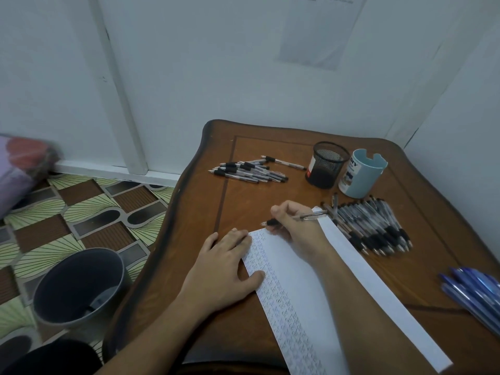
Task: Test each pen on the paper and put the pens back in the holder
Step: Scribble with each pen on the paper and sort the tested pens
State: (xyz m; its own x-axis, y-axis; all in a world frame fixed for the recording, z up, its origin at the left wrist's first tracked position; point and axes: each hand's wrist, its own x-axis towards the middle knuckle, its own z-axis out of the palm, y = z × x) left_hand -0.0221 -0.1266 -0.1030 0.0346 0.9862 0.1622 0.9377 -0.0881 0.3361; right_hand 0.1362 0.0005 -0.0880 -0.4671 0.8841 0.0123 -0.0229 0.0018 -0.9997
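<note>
white walls (216, 77) meet in a corner behind the desk (243, 201), a brown wooden top with a wavy edge. the paper (311, 280) lies slantwise from the near edge toward the middle, its left strip filled with rows of small scribbles. the left hand (224, 269) lies flat over the paper's left edge, fingers straight, thumb spread onto the sheet, gripping nothing. the right hand (295, 223) is curled round a pen (311, 216) in a writing grip at the paper's far end; the pen's black-gripped tip points left, right at the sheet's far corner (whether it touches the paper i cannot tell). the holder (326, 165), black mesh, stands near the far edge, just beside a pale blue cup (361, 174) on its right. a bundle (249, 170) of black-gripped pens lies left of the holder, toward the far left corner. a bigger heap (376, 226) of the same pens lies on the paper's right side, nearer than the cup. blue pens (473, 290) lie at the right edge. off the desk's left edge a dark bin (78, 288) stands on a patterned floor (94, 207).
</note>
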